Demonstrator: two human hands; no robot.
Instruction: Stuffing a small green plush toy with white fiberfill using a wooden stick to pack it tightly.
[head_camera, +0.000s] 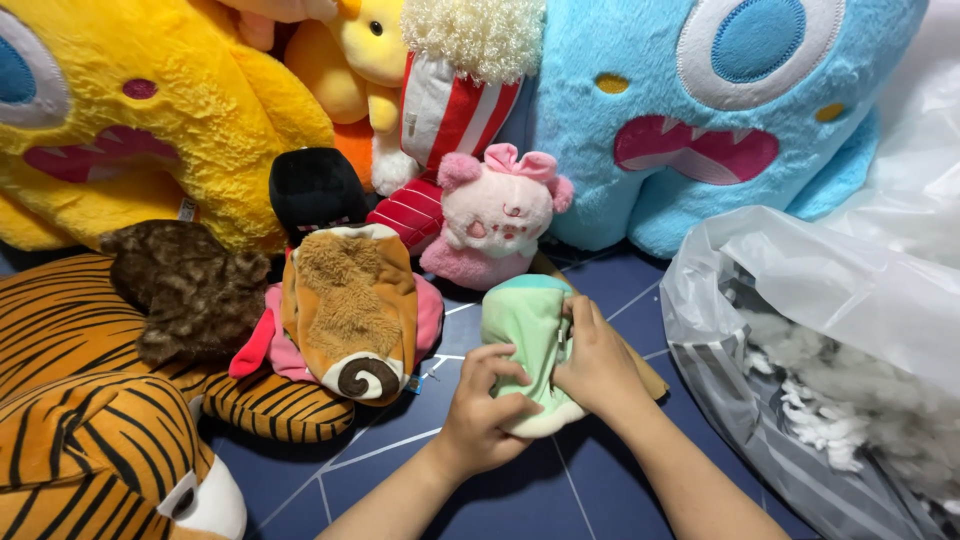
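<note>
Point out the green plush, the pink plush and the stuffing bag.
Green plush (527, 318), head view, on its upper body.
Pink plush (497, 215), head view, on its face.
Stuffing bag (800, 275), head view, on its plastic rim.

both forearms bare, no sleeves; left hand (480, 420) and right hand (598, 365) apparently without rings or watch.

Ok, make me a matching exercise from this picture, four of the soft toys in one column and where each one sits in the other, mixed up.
Things:
1. pale green plush
2. blue monster plush
3. tiger plush
4. pink plush

Places:
A. top right, against the back
B. bottom left corner
C. between the left hand and right hand
D. middle, in front of the striped popcorn plush

Pairs: 1-C, 2-A, 3-B, 4-D
</note>
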